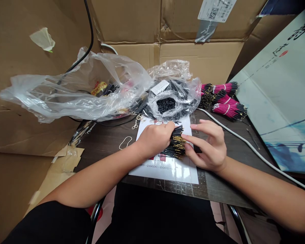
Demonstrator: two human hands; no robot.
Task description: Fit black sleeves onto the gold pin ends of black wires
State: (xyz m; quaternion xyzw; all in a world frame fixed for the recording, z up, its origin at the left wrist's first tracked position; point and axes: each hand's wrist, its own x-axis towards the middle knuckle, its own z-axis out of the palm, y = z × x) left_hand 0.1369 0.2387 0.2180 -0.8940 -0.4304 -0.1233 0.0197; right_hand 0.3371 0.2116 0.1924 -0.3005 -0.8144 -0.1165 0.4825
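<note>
Black wire bundle (176, 144) with gold tips lies center frame, over a printed paper sheet (167, 174). Left hand (154, 139) grips it from the left, fingers (166, 128) curled over the wires. Right hand (205, 145) is at its right end, fingers (190, 139) narrow on the gold tips, the other two lifted. Sheet sits on a dark wood surface (104, 149), rubber band (125, 142) just left of it. Clear bag of black wires (173, 101) sits just above the sheet, pink wire bundles (226, 103) to its right. White cable (239, 142) runs along the right. Crumpled plastic bag (73, 91) lies upper left against cardboard (27, 84).
</note>
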